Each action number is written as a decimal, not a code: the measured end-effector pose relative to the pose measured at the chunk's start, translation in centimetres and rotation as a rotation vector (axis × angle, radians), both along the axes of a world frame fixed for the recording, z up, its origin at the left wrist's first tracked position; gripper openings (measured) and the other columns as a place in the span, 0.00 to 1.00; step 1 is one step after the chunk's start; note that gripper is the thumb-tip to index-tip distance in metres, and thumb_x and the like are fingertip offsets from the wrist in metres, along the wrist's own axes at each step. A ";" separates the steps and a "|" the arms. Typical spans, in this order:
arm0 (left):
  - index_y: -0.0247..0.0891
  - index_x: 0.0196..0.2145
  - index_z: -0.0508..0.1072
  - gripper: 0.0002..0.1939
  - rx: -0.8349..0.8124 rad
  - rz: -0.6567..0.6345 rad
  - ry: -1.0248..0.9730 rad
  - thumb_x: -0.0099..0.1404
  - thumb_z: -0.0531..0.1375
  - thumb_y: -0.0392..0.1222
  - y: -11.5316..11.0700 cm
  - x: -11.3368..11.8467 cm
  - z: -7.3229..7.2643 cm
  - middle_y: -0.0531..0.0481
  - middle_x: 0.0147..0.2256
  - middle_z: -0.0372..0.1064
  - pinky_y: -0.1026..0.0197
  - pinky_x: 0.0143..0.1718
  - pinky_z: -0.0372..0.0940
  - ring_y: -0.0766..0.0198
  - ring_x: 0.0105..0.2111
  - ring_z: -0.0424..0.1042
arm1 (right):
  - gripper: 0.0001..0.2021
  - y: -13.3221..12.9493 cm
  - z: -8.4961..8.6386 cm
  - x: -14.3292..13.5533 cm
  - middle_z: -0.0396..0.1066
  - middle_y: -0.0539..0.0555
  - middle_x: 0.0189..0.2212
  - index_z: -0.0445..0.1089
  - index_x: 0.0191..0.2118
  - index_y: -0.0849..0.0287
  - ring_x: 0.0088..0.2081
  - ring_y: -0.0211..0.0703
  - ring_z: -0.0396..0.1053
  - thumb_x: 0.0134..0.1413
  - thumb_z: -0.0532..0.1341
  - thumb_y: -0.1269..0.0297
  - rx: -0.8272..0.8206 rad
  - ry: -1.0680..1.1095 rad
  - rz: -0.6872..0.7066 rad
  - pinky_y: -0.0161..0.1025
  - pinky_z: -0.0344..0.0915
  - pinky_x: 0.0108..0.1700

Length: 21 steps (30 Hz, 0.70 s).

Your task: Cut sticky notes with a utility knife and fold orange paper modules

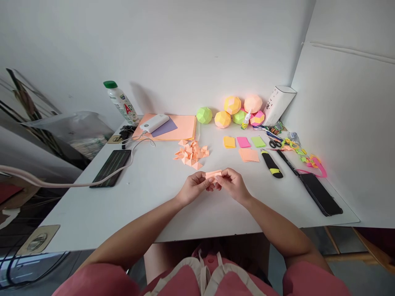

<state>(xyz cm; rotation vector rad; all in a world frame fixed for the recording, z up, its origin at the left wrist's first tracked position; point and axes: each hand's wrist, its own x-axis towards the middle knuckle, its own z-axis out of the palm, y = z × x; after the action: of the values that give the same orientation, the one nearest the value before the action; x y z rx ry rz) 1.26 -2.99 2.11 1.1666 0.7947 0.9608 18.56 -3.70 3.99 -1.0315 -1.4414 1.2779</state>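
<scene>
Just above the white table, a small folded piece of peach paper (212,174) is held between both hands. My left hand (194,187) pinches its left end, and my right hand (233,185) pinches the right end, thumbs on the near side. Some of the paper is hidden behind the fingers. Beyond my left hand lies a heap of folded peach paper pieces (191,153). Past my right hand is a stack of flat peach squares (249,155), with orange (229,142), pink (243,142) and green (258,142) square stacks behind it.
Paper balls (232,105) and a glue bottle (246,120) stand by the wall. To the right lie a utility knife (271,163), scissors (275,144) and a black phone (321,194). A phone (111,168), cable, power bank (154,123) and bottle (122,103) are on the left.
</scene>
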 end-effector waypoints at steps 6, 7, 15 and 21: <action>0.34 0.32 0.68 0.16 0.017 -0.011 0.033 0.58 0.62 0.51 0.0 0.0 0.0 0.51 0.24 0.72 0.60 0.30 0.66 0.66 0.24 0.71 | 0.12 -0.1 -0.2 -0.1 0.69 0.47 0.19 0.59 0.30 0.57 0.22 0.37 0.68 0.53 0.61 0.56 0.010 0.012 0.016 0.37 0.66 0.27; 0.34 0.31 0.68 0.16 0.017 -0.005 0.041 0.58 0.62 0.51 0.0 0.0 -0.1 0.51 0.24 0.72 0.60 0.30 0.66 0.66 0.24 0.71 | 0.11 -0.1 -0.2 -0.1 0.69 0.46 0.19 0.59 0.31 0.57 0.22 0.37 0.68 0.54 0.60 0.56 0.010 0.017 0.018 0.37 0.66 0.27; 0.33 0.30 0.68 0.17 0.001 0.024 0.070 0.57 0.62 0.52 0.1 0.0 -0.1 0.50 0.23 0.72 0.61 0.28 0.66 0.66 0.23 0.71 | 0.15 0.1 -0.3 0.0 0.71 0.47 0.21 0.63 0.40 0.59 0.22 0.39 0.70 0.53 0.60 0.53 -0.079 -0.001 0.008 0.38 0.68 0.26; 0.34 0.29 0.69 0.17 0.011 0.028 0.095 0.58 0.61 0.53 0.0 0.0 0.1 0.51 0.22 0.71 0.62 0.28 0.66 0.66 0.23 0.71 | 0.12 0.1 -0.3 -0.1 0.71 0.48 0.20 0.65 0.33 0.59 0.22 0.38 0.70 0.54 0.60 0.54 -0.058 0.012 0.019 0.37 0.66 0.26</action>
<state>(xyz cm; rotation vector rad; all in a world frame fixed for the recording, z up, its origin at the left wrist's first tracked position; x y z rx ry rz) 1.29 -2.97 2.20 1.2207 0.8848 0.9386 18.45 -3.60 3.65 -1.0494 -1.4152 1.3444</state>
